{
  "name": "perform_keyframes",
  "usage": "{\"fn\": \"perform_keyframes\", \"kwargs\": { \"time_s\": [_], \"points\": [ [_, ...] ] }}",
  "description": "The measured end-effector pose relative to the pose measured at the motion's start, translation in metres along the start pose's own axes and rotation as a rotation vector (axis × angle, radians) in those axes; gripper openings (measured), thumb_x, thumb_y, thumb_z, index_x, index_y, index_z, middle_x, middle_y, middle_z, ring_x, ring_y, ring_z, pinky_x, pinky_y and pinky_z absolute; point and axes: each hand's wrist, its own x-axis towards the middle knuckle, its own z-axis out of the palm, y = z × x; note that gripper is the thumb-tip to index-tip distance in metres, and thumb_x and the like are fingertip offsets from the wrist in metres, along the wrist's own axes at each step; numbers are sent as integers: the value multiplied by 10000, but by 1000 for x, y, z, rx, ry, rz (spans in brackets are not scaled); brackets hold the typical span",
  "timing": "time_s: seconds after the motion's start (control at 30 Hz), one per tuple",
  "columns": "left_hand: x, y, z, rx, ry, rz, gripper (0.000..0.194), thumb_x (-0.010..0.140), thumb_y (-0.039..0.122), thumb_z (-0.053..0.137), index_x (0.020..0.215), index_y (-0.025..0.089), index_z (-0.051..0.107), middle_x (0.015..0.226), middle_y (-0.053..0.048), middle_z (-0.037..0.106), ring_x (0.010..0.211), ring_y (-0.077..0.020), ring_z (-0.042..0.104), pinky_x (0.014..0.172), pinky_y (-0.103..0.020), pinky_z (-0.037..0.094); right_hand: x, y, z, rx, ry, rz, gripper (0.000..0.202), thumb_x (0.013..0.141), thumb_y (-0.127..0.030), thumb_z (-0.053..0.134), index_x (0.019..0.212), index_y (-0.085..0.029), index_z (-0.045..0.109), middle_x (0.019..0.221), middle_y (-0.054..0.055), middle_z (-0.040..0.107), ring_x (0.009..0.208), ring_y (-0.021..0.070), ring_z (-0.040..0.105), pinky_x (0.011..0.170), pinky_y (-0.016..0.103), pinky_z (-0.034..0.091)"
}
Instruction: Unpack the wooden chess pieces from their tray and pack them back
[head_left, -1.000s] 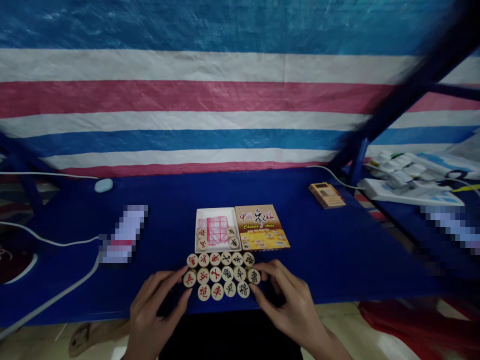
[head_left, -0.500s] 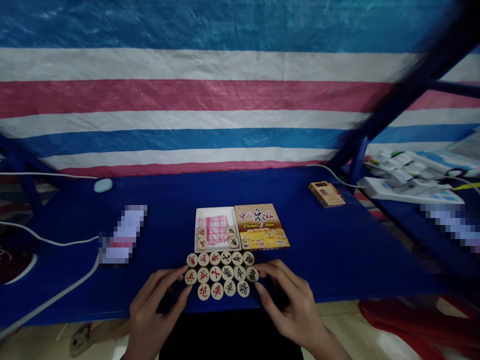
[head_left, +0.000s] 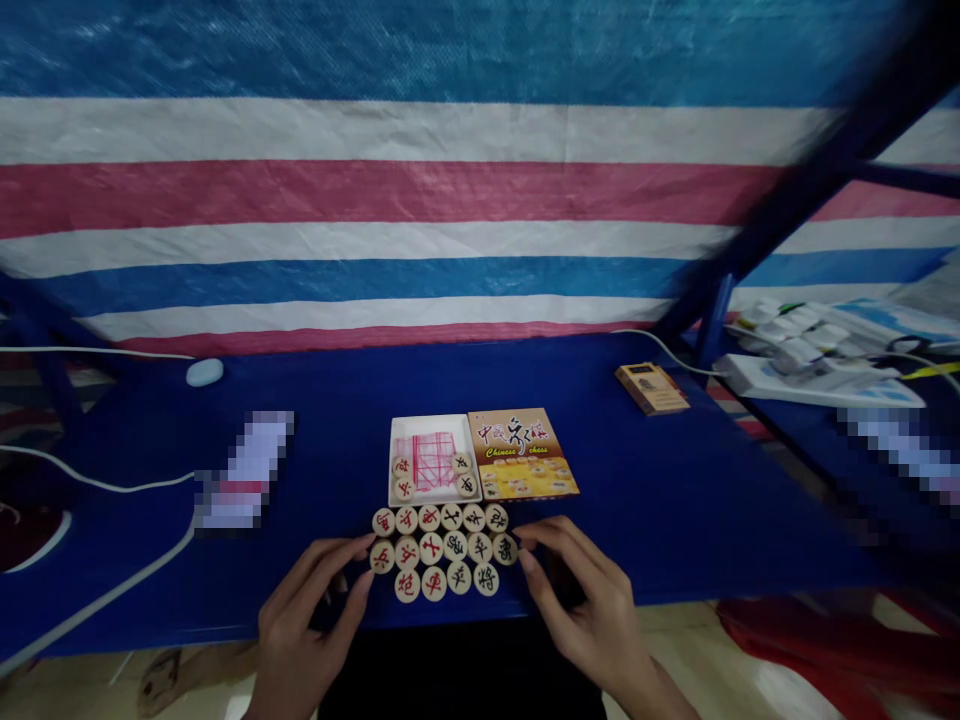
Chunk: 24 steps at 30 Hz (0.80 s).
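Observation:
Round Chinese chess pieces (head_left: 454,546) with red and black characters lie in three rows near the table's front edge. My left hand (head_left: 311,600) is at the left end of the middle row, thumb and index finger apart beside a red-marked piece (head_left: 382,557). At the other end, my right hand (head_left: 581,580) has its thumb and fingers parted next to a black-marked piece (head_left: 505,549). Whether the fingertips touch these pieces is hard to tell. Behind the rows sits a white box tray (head_left: 433,420) holding several pieces at its sides, against the brown Chinese chess lid (head_left: 517,420).
A blurred-out phone-like object (head_left: 251,465) with a white cable lies left on the blue table (head_left: 637,530). A light-blue case (head_left: 205,372) sits behind it. A small tan box (head_left: 652,388) and a white power strip (head_left: 817,382) are at the right. Striped sheeting (head_left: 480,190) hangs behind.
My right thumb has drawn slightly right, away from the end piece. My left thumb has shifted slightly left. The rows of pieces look nearly the same.

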Motion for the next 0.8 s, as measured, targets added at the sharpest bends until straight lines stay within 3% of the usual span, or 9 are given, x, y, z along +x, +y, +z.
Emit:
{"fn": "perform_keyframes", "kwargs": {
  "time_s": [0.17, 0.27, 0.4, 0.57, 0.7, 0.8],
  "points": [
    [14, 4, -10, -79, 28, -134, 192, 983, 283, 594, 1158, 276, 672, 1031, -13, 673, 777, -119, 654, 653, -232, 530, 11, -4, -5, 43, 65, 117, 112, 975, -258, 590, 1051, -258, 672, 946, 23, 684, 855, 173, 677, 741, 290, 540],
    [36, 8, -14, -86, 91, -134, 114, 972, 280, 611, 1055, 263, 687, 971, -3, 665, 795, -127, 644, 670, -245, 514, 31, -8, -5, 47, 46, 75, 106, 971, -254, 595, 1021, -259, 688, 981, 22, 695, 898, 179, 679, 795, 304, 544],
    [74, 11, -7, -81, 60, -3, 84, 967, 247, 614, 986, 247, 696, 998, -5, 656, 767, -124, 610, 685, -276, 499, 69, -14, 1, -36, -14, -89, 156, 977, -242, 571, 1040, -241, 714, 971, 36, 693, 922, 189, 656, 815, 336, 530],
    [112, 11, 8, 111, -63, 252, 148, 986, 212, 563, 940, 214, 704, 1105, -43, 692, 1058, -214, 622, 917, -404, 503, 107, -20, 12, -314, -114, -193, 285, 1013, -271, 496, 891, -194, 742, 937, 70, 680, 905, 220, 578, 832, 400, 483],
    [120, 9, 13, 336, -123, 344, 185, 982, 211, 551, 954, 205, 734, 1245, -81, 684, 1252, -295, 576, 964, -490, 497, 114, -20, 19, -446, -127, -260, 310, 1006, -269, 504, 832, -188, 747, 1004, 93, 681, 984, 248, 559, 857, 428, 464],
    [117, 6, 13, 358, -133, 389, 201, 974, 192, 553, 932, 210, 748, 1256, -86, 692, 1289, -297, 569, 983, -499, 509, 112, -17, 22, -487, -124, -274, 299, 1010, -263, 502, 865, -185, 752, 1084, 95, 688, 1061, 272, 547, 887, 455, 453]
  ]
}}
